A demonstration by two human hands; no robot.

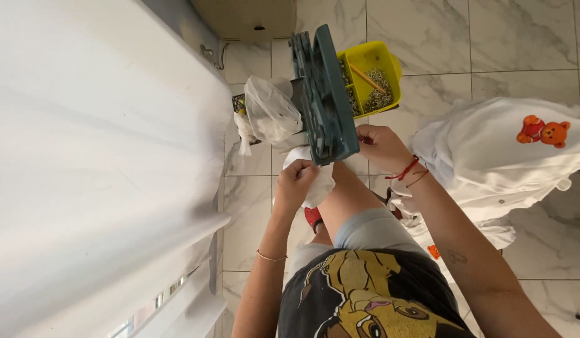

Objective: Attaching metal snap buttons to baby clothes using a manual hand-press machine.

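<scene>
Left hand closed on white cloth, at 6 o'clock of the teal tool; right hand pinches its edge at 3 o'clock — tool looks tilted, may slip off knee.

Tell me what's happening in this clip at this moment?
A seated person works over their lap above a marble-tiled floor. The left hand grips a piece of white fabric, while the right hand sits against the edge of a dark teal plastic case held upright. Behind it stands a yellow plastic bin of small metal rings, and a pile of white garments with a bear patch lies to the right.
</scene>
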